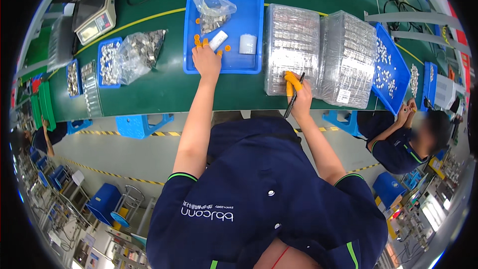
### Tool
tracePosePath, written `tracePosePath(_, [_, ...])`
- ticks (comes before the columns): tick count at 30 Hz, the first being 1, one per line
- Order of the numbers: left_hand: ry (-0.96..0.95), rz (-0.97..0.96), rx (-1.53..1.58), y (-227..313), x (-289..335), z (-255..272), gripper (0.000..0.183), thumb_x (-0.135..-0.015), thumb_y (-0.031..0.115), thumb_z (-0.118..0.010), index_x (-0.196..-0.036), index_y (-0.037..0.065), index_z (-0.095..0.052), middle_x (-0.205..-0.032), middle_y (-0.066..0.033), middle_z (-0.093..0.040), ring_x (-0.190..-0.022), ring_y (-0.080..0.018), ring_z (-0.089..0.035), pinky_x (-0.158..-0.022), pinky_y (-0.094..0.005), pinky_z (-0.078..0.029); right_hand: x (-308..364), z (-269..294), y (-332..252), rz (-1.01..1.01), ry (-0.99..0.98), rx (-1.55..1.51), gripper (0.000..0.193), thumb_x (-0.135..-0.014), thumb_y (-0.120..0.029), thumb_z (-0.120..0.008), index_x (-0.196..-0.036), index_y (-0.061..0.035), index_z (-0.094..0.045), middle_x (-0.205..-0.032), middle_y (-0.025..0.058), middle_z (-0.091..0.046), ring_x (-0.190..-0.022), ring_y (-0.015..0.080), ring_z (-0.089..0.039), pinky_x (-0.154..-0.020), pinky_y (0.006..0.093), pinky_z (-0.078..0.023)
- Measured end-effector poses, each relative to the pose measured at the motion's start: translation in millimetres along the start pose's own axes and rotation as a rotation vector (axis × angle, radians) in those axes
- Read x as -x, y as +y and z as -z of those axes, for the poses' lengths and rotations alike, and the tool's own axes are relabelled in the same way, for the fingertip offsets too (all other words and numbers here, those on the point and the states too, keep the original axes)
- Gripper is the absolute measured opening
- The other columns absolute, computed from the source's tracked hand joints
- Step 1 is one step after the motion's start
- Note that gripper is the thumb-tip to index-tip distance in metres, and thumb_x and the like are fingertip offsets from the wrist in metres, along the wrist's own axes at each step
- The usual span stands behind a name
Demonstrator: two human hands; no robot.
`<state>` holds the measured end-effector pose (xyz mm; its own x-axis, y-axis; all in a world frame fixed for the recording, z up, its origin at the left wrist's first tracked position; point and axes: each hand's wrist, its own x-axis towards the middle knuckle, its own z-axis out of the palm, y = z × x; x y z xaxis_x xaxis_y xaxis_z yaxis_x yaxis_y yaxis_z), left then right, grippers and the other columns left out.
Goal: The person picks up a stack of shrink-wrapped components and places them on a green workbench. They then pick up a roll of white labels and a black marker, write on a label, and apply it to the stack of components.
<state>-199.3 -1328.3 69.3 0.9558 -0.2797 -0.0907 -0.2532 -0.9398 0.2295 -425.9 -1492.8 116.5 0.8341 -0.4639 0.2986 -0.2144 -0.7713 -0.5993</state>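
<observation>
My left hand (206, 61) reaches into a blue bin (251, 0) on the green table, fingers spread, with orange finger cots on the tips. It lies beside a small white tube (218, 40) and loose orange cots and grips nothing. The bin also holds a clear bag of small metal parts (214, 11) and a small white container (247, 44). My right hand (300, 95), with an orange cot on one finger, holds a black pen (293, 100) at the near edge of a wrapped stack of trays of metal parts (291, 45).
A second wrapped stack (347, 57) and a tilted blue tray of small white parts (387, 67) lie to the right. At the left are a bag of metal parts (140, 50), small blue trays (107, 62) and a weighing scale (94, 7). Another person (413, 142) works at the right.
</observation>
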Motion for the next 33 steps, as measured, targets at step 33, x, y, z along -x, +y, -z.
tracePosePath(33, [-0.346,-0.165,1.682,16,91,234,0.027,-0.074,0.007,-0.07,-0.095,-0.005,-0.059,-0.088,-0.0097,-0.062,-0.076,-0.0134,-0.06,-0.069,-0.0247,-0.05,-91,87,-194,-0.493,-0.117,-1.261,0.034,-0.072,0.0,-0.07,-0.103,0.005,-0.056,-0.1,0.0145,-0.062,-0.09,0.0194,-0.062,-0.078,0.0299,-0.052])
